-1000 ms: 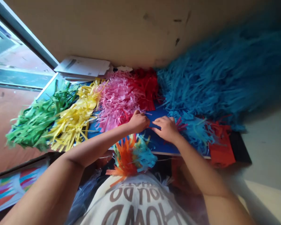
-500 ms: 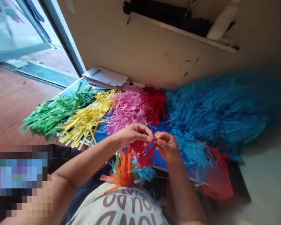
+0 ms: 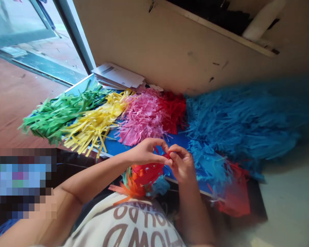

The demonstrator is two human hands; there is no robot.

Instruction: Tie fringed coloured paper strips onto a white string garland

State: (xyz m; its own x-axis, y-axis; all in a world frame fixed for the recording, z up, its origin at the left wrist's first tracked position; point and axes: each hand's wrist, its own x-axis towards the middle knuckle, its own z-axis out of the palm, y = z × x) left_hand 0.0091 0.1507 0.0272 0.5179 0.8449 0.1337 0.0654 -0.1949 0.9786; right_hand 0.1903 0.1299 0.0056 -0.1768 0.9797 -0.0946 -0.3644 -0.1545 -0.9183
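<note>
A: Both hands meet over the near edge of the blue board (image 3: 113, 145). Left hand (image 3: 146, 154) and right hand (image 3: 181, 163) pinch the same red fringed strip (image 3: 148, 171).

B: Grip state?

A: Thumb and forefinger of each hand are closed on the strip's uncut top edge, fingertips almost touching each other. The fringe hangs below the left fingers, over the orange and teal fringe bundle (image 3: 134, 185) at the person's chest.

B: Handling advice?

A: My judgement: keep the pinch on the solid band, not the cut tails, which look thin and would tear. Light pressure, hands close together so the band stays taut between them.

B: Pose?

A: Left forearm comes in from the lower left, wrist bent, palm turned towards the right hand. Right forearm rises from below, fingers curled inward. Remaining fingers of both hands are loosely folded.

B: Surroundings?

A: Beyond the fingertips lie the pink fringe pile (image 3: 144, 118) and red fringe pile (image 3: 173, 109); further left, yellow fringe (image 3: 98, 125) and green fringe (image 3: 59, 115). Right of the right fingers, a large blue fringe heap (image 3: 242, 116).
</note>
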